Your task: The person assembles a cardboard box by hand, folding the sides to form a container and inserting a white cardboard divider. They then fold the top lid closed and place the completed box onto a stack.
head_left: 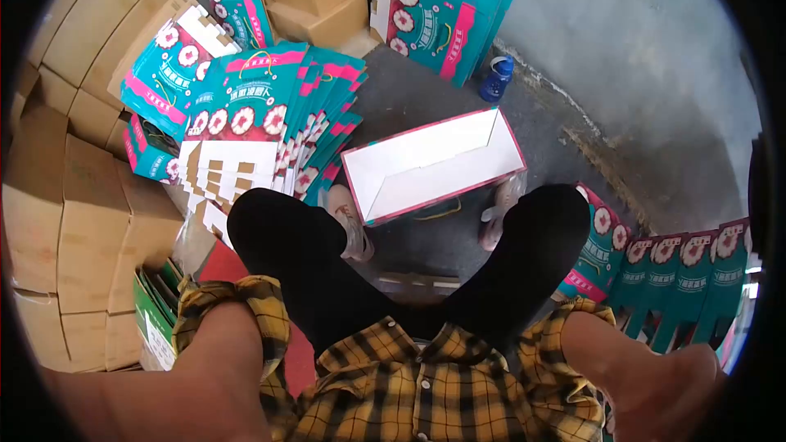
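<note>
Between my feet, an open box (434, 165) stands on the floor, its white inside facing up and its rim edged in pink and teal. A yellowish cord lies beside its near wall. Neither hand touches the box. My left arm reaches out past the lower left edge, and the left hand is out of view. At the lower right my right hand (675, 385) seems partly visible, blurred, with its fingers not distinguishable. Whether it holds anything cannot be made out.
Flat printed boxes (246, 94) lie fanned out at the left. More printed boxes (438, 12) lean near the wall beside a blue bottle (497, 79). Brown cartons (90, 213) are stacked at the far left. Teal boxes (684, 278) stand in a row at the right.
</note>
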Tool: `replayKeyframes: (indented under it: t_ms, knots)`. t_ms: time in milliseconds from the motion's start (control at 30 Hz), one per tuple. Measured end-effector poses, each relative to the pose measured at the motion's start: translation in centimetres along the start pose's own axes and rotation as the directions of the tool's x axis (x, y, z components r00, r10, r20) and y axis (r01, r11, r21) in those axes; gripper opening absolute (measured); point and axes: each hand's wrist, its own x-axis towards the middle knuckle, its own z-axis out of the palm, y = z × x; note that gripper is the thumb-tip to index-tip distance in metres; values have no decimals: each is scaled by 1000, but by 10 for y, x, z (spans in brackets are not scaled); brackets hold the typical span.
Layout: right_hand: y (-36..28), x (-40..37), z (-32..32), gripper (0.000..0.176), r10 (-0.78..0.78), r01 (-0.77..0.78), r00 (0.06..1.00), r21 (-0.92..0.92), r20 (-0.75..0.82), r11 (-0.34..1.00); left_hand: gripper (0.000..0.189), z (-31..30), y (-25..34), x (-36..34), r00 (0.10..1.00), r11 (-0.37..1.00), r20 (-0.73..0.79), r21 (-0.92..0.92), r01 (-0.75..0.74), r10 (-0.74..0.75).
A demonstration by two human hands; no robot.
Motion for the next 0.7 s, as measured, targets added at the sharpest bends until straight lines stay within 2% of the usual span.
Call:
replayKeyframes:
  t_ms: [33, 67, 100, 133, 167, 200, 233, 267, 333, 367, 433, 467, 533, 700]
  knots:
    - [4, 25, -13, 7, -2, 2, 1000, -11, -11, 1000, 43, -1, 1, 1, 1000, 1000, 6, -9, 7, -7]
    - [7, 72, -37, 9, 360, -536, 685, 102, 633, 838, 43, 0, 0, 1, 1000, 1000, 20, -16, 12, -12]
    - [6, 99, -52, 11, 263, -876, -48, -167, 964, 452, 44, 1, 0, 0, 1000, 1000, 21, -11, 11, -11]
    - [-24, 42, -28, 10, 599, -816, 506, 120, 621, 565, 44, 1, 0, 0, 1000, 1000, 20, -9, 8, -8]
    - [-25, 55, -30, 10, 598, -816, 505, 118, 623, 566, 44, 1, 1, 1, 1000, 1000, 21, -13, 8, -8]
    - [-22, 77, -34, 9, 574, -829, 247, -137, 781, 542, 45, 2, 2, 0, 1000, 1000, 18, -13, 10, -9]
    - [-15, 92, -34, 9, 526, -753, -68, -390, 848, 530, 45, 2, 2, 1, 1000, 1000, 10, -11, 13, -13]
    - [-7, 97, -42, 9, 513, -748, -63, -381, 856, 544, 45, 1, 3, 0, 1000, 1000, 9, -14, 2, -2]
    - [1, 89, -51, 7, 214, -818, 90, -50, 973, 574, 46, 0, 3, 3, 999, 999, 24, -30, 25, -24]
    - [-10, 85, -56, 7, 222, -821, 91, -53, 971, 568, 46, 0, 4, 5, 999, 999, 27, -24, 28, -28]
    - [-34, 78, -59, 7, 572, -817, 301, -103, 763, 568, 47, -1, 5, 5, 999, 999, 26, -22, 25, -24]
    - [-32, 80, -63, 7, 573, -818, 300, -104, 762, 566, 47, -1, 6, 5, 999, 1000, 30, -20, 23, -23]
    - [-16, 85, -57, 6, 425, -839, 193, -76, 884, 539, 48, 1, 5, 5, 999, 999, 18, -17, 31, -30]
    - [-14, 78, -63, 6, 433, -788, 265, -65, 862, 612, 49, 2, 4, 3, 999, 999, 41, -31, 22, -21]
